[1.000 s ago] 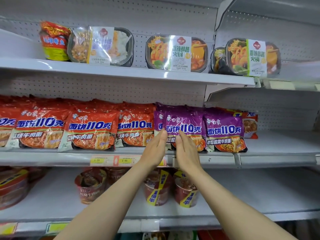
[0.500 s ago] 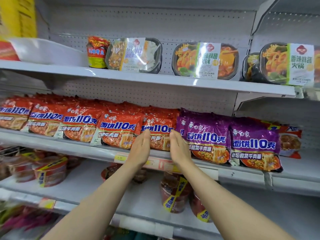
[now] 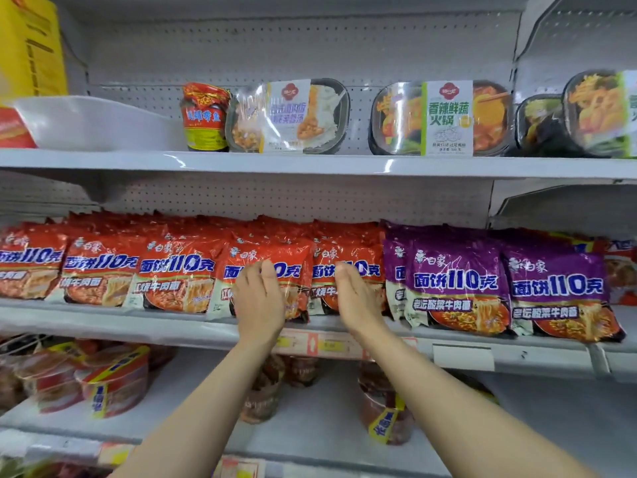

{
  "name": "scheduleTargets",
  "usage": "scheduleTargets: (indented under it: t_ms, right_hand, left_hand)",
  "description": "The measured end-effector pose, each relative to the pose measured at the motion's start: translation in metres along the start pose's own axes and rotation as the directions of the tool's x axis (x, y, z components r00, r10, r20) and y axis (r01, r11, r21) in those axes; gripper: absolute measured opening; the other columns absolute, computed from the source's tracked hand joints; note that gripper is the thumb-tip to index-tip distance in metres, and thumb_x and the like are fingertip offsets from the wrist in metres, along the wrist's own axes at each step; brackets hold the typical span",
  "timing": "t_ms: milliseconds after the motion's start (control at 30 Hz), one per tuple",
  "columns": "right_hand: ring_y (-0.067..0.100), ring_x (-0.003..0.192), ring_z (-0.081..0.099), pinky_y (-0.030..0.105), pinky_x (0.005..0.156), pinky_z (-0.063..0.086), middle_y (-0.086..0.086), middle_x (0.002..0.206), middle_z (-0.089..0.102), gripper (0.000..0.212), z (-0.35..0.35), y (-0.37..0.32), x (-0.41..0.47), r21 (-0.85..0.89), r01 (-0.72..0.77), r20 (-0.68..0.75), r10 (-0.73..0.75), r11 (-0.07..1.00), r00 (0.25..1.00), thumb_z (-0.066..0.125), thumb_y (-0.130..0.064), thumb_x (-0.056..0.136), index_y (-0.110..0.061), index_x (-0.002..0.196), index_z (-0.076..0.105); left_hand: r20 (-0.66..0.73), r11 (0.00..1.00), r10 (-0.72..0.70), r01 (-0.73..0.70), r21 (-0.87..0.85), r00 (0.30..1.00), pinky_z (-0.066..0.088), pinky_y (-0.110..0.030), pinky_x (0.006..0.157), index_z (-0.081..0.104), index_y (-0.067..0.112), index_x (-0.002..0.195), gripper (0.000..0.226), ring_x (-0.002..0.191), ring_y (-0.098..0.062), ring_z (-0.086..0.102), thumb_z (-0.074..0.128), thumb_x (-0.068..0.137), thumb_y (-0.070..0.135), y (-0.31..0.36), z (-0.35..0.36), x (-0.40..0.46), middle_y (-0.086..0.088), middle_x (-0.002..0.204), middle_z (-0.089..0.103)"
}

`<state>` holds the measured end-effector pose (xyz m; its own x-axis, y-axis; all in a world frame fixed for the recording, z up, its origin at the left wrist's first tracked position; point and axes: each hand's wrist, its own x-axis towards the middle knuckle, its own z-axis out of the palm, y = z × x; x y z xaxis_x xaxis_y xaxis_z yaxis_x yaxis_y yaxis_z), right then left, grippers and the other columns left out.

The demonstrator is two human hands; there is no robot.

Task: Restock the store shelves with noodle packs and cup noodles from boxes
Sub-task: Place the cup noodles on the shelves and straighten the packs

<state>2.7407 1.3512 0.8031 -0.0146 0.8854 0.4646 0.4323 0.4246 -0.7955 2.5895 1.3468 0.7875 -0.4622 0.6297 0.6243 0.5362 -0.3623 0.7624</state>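
A row of red noodle packs [image 3: 172,274] fills the middle shelf [image 3: 138,322], with purple noodle packs [image 3: 455,284] to their right. My left hand [image 3: 258,298] lies flat with straight fingers against the front of one red pack [image 3: 293,260]. My right hand [image 3: 356,301], fingers also straight, touches the red pack [image 3: 365,260] beside it. Neither hand holds anything. Cup noodles [image 3: 113,381] with yellow bands stand on the lower shelf, some partly hidden behind my forearms.
The top shelf [image 3: 310,163] carries a red cup [image 3: 205,117] and black boxed meals [image 3: 437,119]. A white tray [image 3: 86,122] and a yellow carton [image 3: 31,46] sit at the upper left. Price tags [image 3: 320,345] line the middle shelf's edge. The lower shelf's right part [image 3: 534,419] is bare.
Both hands have shifted left along the middle shelf, from the purple packs to the red packs, and have spread a little apart. The view has turned left with them.
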Motion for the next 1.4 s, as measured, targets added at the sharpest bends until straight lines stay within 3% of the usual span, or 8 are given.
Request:
scheduleTargets:
  t_ms: [167,300,567,667,767,867,967,1400]
  right_hand:
    - [0.018,0.136,0.042,0.036,0.109,0.032,-0.003,0.147,0.051,0.048,0.034,-0.004,0.014,-0.098,-0.048,-0.221,0.025,0.994,0.975,0.024,-0.045,0.109,-0.023,0.146,0.046]
    - [0.021,0.138,0.039,0.039,0.112,0.031,0.002,0.149,0.049,0.048,0.055,0.002,0.017,-0.132,-0.082,-0.3,0.039,0.988,0.953,0.029,-0.043,0.108,-0.021,0.148,0.044]
    - [0.019,0.136,0.043,0.037,0.112,0.033,0.0,0.147,0.051,0.045,0.05,0.008,0.003,-0.174,-0.073,-0.344,0.009,0.982,0.939,0.028,-0.039,0.109,-0.021,0.146,0.046]
    - [0.024,0.135,0.045,0.038,0.11,0.034,0.004,0.146,0.053,0.045,0.039,0.012,-0.001,-0.186,-0.128,-0.366,0.052,0.974,0.929,0.028,-0.039,0.109,-0.019,0.146,0.046]
    - [0.027,0.134,0.047,0.039,0.107,0.036,0.004,0.145,0.054,0.046,0.03,0.015,-0.006,-0.171,-0.177,-0.384,0.1,0.969,0.918,0.027,-0.041,0.109,-0.021,0.147,0.044]
    - [0.027,0.131,0.05,0.038,0.102,0.037,0.004,0.145,0.054,0.047,0.021,0.019,-0.011,-0.181,-0.196,-0.37,0.118,0.964,0.922,0.025,-0.043,0.109,-0.023,0.148,0.041]
    - [0.027,0.128,0.052,0.034,0.093,0.035,0.004,0.144,0.055,0.046,0.014,0.02,-0.015,-0.189,-0.192,-0.34,0.119,0.963,0.933,0.024,-0.043,0.109,-0.024,0.148,0.041]
    - [0.033,0.123,0.058,0.042,0.098,0.044,0.008,0.136,0.062,0.052,0.002,0.032,-0.005,-0.372,-0.158,-0.218,0.079,0.915,0.973,0.017,-0.05,0.108,-0.028,0.151,0.035]
  left_hand:
    - [0.062,0.993,0.087,-0.092,0.07,0.994,0.033,-0.046,0.11,0.059,0.009,0.124,0.086,0.126,-0.026,0.043,0.002,0.095,0.067,-0.034,-0.016,0.022,-0.01,0.134,0.056]
    - [0.157,0.987,0.152,-0.157,0.023,0.976,0.03,-0.044,0.115,0.061,0.015,0.128,0.082,0.137,-0.021,0.035,0.005,0.096,0.065,-0.033,-0.014,0.015,-0.005,0.144,0.05]
    - [0.337,0.953,0.239,-0.155,-0.259,0.911,0.038,-0.031,0.105,0.062,0.027,0.125,0.058,0.115,-0.005,0.046,0.017,0.102,0.055,-0.012,-0.006,-0.004,0.012,0.121,0.055]
    - [0.529,0.955,0.153,0.012,-0.296,0.835,0.028,-0.023,0.104,0.057,0.026,0.137,0.058,0.118,0.002,0.039,0.016,0.106,0.052,0.002,0.002,-0.01,0.014,0.128,0.051]
    - [0.615,0.955,0.08,0.117,-0.274,0.784,0.018,-0.024,0.109,0.045,0.026,0.149,0.068,0.138,-0.007,0.035,0.011,0.102,0.062,0.009,0.013,-0.015,0.006,0.153,0.043]
    - [0.64,0.964,0.044,0.136,-0.229,0.767,0.011,-0.039,0.124,0.037,0.028,0.153,0.075,0.151,-0.019,0.023,0.006,0.099,0.068,0.015,0.022,-0.019,0.002,0.16,0.035]
    - [0.63,0.978,0.001,0.129,-0.161,0.776,0.022,-0.054,0.122,0.038,0.03,0.152,0.083,0.151,-0.025,0.025,0.0,0.094,0.075,0.019,0.03,-0.021,-0.001,0.16,0.037]
    - [0.663,0.963,-0.128,0.253,-0.096,0.737,0.013,-0.051,0.125,0.03,0.032,0.156,0.078,0.155,-0.026,0.014,0.002,0.095,0.073,0.032,0.05,-0.015,-0.003,0.165,0.027]
